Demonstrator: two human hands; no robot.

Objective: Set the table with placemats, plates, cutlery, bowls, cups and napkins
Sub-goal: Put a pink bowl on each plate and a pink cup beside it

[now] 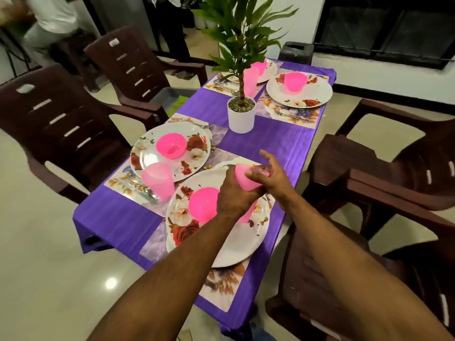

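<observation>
Holding a pink cup [246, 177] over the near plate [236, 239], the left hand [236, 193] wraps its fingers around the cup from the side. The cup is tipped, with its open end turned toward the right hand [270, 173]. The right hand touches the cup's rim with its thumb and first fingers, and its other fingers are spread wide and point up. So the left hand is closed on the cup, and the right hand is half open and only pinching at the rim.

Under the hands sits a pink bowl [203, 204] on the near plate. The plate has red and white flowers on it and lies on a placemat [221, 284]. The placemat lies on the bench [266, 141], which wears a purple cloth.

To the left is a second plate [147, 158] with its own pink bowl [171, 145]. Another pink cup [158, 180] stands upright just beside that plate, near a spoon [145, 193] on the mat.

At the far end are two more plates with pink bowls and a pink cup. A plant in a white pot [241, 114] stands in the middle of the bench. Dark brown chairs [61, 124] stand on both sides.
</observation>
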